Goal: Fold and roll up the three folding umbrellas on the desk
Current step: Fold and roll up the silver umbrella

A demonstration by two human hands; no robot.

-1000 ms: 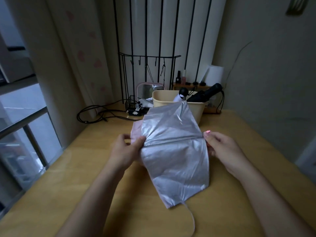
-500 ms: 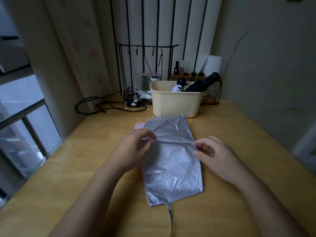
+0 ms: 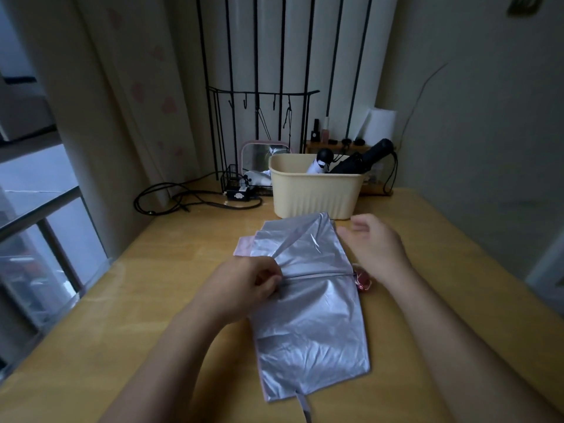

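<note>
A: Where is the silver umbrella [image 3: 308, 306]?

B: Flat on the wooden counter [image 3: 171, 300], its cloth spread out with a crease running across the middle. Its strap [image 3: 303, 407] trails off the near edge.

A: And the left hand [image 3: 244, 288]?

B: It sits at the left end of that crease, and its fingers [image 3: 270, 277] are curled in, pinching the cloth there.

A: The right hand [image 3: 375, 245]?

B: Fingers loose and spread, grasping nothing. It is just beside the far right edge of the cloth. It is blurred, so I cannot tell whether it touches.

A: Anything else?

B: A small red thing [image 3: 363, 280] lies at the right end of the crease. Behind the umbrella stands a cream tub [image 3: 314, 193] with a black umbrella [image 3: 363, 157] and a white one [image 3: 316, 166] in it. A black cable [image 3: 183, 199] lies to the tub's left.
</note>
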